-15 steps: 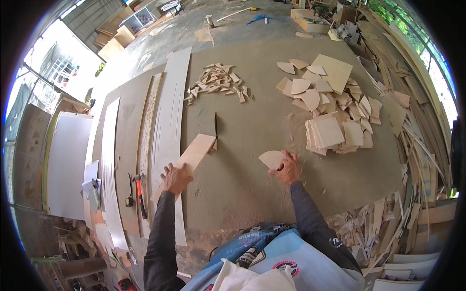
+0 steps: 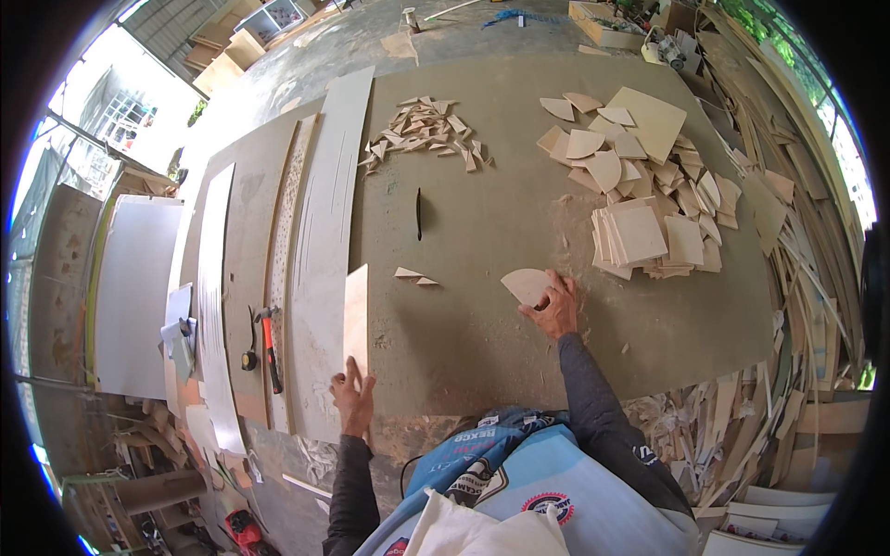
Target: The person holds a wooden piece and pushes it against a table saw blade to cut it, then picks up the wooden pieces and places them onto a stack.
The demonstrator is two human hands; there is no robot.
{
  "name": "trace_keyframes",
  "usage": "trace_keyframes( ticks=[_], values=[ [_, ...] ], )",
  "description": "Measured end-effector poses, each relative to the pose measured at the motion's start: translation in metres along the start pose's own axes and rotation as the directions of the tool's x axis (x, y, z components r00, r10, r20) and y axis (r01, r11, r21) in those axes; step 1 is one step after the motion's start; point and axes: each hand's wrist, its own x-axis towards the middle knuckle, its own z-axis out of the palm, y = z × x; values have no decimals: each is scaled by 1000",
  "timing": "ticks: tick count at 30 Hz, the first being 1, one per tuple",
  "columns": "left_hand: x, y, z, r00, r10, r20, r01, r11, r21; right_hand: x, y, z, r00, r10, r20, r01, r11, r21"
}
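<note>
Near the edge of the table closest to me, my left hand (image 2: 353,398) grips the lower end of a long, pale plywood strip (image 2: 356,315). The strip points away from me, beside the right edge of a long whitish board (image 2: 324,232). My right hand (image 2: 554,308) holds a quarter-round plywood piece (image 2: 525,284) by its right side, low over or on the tabletop; I cannot tell which. Between my hands, two small triangular offcuts (image 2: 407,273) lie on the brown tabletop (image 2: 473,213). Beyond them is a thin black strip or slot (image 2: 419,215).
A heap of small triangular scraps (image 2: 426,130) lies at the far middle. To the right is a pile of square and rounded plywood pieces (image 2: 635,232). A hammer (image 2: 270,347) and a tape measure (image 2: 248,360) lie left. Wood offcuts (image 2: 807,269) crowd the right side.
My left hand has drawn the plywood strip left and nearer, turning it from slanted to nearly straight. The two small offcuts now show fully. My right hand still holds the quarter-round piece.
</note>
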Motion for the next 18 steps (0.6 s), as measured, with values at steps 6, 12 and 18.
trace_keyframes(
  ticks=[6, 12, 18],
  values=[
    [-21, 28, 76, 991, -62, 118, 89, 969, -232, -14, 7, -1, 999, -6, -43, 7, 1000, 13],
    [-15, 108, 170, 938, 132, 320, 53, 859, -509, -40, -5, -11, 964, 139, -226, -94, 975, 201],
    [-47, 191, 164, 896, 348, 276, -119, 787, -606, -66, 16, -39, 898, 217, -382, -138, 965, 225]
  ],
)
